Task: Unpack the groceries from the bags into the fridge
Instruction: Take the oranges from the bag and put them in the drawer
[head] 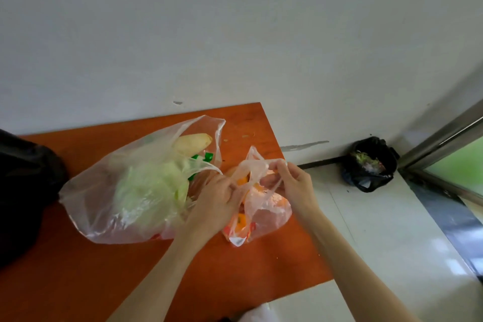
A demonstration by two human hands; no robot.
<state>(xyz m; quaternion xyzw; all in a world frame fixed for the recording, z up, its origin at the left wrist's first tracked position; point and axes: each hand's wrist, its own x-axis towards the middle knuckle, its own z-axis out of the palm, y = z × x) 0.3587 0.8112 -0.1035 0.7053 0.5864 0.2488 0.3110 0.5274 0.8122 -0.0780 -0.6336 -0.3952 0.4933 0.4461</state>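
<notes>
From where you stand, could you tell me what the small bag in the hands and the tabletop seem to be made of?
Small bag: thin clear plastic film, glossy; it crinkles, and orange fruit shows through. Both the left hand and the right hand pinch its top. Tabletop: smooth orange-brown board, probably laminate or painted wood; flat, even colour, no clear grain.

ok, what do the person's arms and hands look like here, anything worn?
Both forearms are bare for all that shows, with no sleeves in view. The left hand and right hand wear no gloves, and no rings, watch or bands are visible. No markings show.
</notes>
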